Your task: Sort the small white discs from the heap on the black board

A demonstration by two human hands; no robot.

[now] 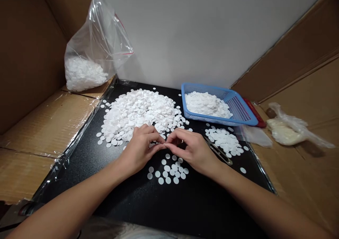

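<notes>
A black board (137, 200) is seen, with a blue basket (238, 106) set at its far right corner. A large heap of white discs (139, 113) is piled left of the basket. A smaller heap (225, 140) and metal tweezers (221, 154) are laid just in front of the basket. A loose cluster of discs (169, 172) is spread nearer, to its front left.
</notes>
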